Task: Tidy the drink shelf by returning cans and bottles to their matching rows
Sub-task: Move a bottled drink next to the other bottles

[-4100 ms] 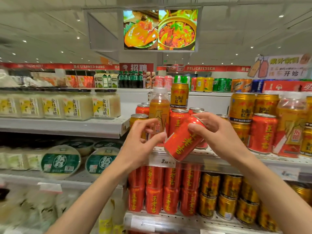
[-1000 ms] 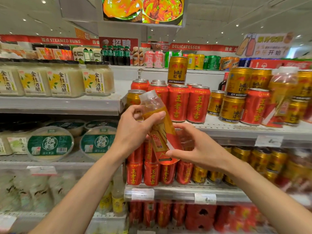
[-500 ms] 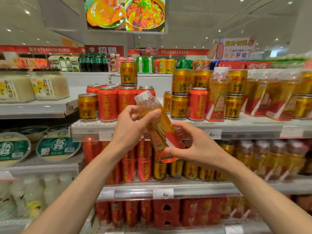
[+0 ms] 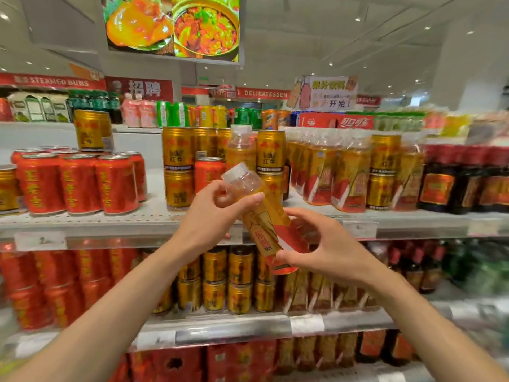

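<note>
While both hands carry it at centre frame, a clear plastic bottle of orange drink w/ red-and-gold label (image 4: 261,220) sits tilted, white cap up-left, base down-right, in front of the grey metal shelf edge (image 4: 115,226). Risk from here: the bottle is held slanted and by fingertips only at its base, so it could slip during a hand-off; pushed into the matching row of like bottles (image 4: 338,172), right of centre on the same shelf, it could knock the front ones, since they stand packed tight beside stacked gold cans (image 4: 179,166). A lone bottle (image 4: 241,146) and a red can (image 4: 208,173) standing among the gold cans suggest more sorting remains.

Left hand (image 4: 212,216) comes up from lower left, fingers and thumb wrapped round the bottle's upper body below the neck. Right hand (image 4: 327,245) enters from lower right, wrist bent, thumb and curled fingertips pinching the bottle's lower end. Red cans w/ yellow characters (image 4: 80,183) fill the shelf's left part, well apart from the bottle.
</note>
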A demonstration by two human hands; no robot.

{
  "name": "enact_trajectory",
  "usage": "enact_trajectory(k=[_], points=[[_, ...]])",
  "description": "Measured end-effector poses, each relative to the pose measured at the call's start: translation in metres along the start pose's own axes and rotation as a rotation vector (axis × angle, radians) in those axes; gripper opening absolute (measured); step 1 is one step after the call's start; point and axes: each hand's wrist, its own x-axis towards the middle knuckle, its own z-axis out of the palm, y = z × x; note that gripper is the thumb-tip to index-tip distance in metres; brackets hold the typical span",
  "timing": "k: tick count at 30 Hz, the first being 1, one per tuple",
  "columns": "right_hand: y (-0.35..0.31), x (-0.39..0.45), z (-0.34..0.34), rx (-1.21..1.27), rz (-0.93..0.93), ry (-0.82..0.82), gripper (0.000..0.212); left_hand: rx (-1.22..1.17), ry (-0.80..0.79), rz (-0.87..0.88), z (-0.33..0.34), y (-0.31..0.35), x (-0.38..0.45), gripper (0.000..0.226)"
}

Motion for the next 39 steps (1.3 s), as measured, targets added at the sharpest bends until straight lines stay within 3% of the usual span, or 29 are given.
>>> enact_trajectory(k=[14, 19, 27, 33, 39], points=[[0.056, 0.002, -0.076, -0.169, 0.097, 0.163, 0.076, -0.143, -0.148, 0.156, 0.096, 0.013, 0.070, 0.062], [0.080, 0.008, -0.090, -0.133, 0.081, 0.211, 0.070, -0.161, -0.157, 0.158, 0.122, 0.017, 0.083, 0.052], [0.120, 0.023, -0.108, 0.055, 0.023, 0.206, 0.066, -0.160, -0.245, 0.147, 0.157, 0.019, 0.085, 0.072], [0.137, 0.029, -0.116, 0.234, -0.012, 0.136, 0.060, -0.130, -0.195, 0.093, 0.174, 0.013, 0.075, 0.079], [0.143, 0.040, -0.116, 0.295, -0.052, 0.108, 0.061, -0.115, -0.063, 0.061, 0.179, 0.015, 0.074, 0.067]])
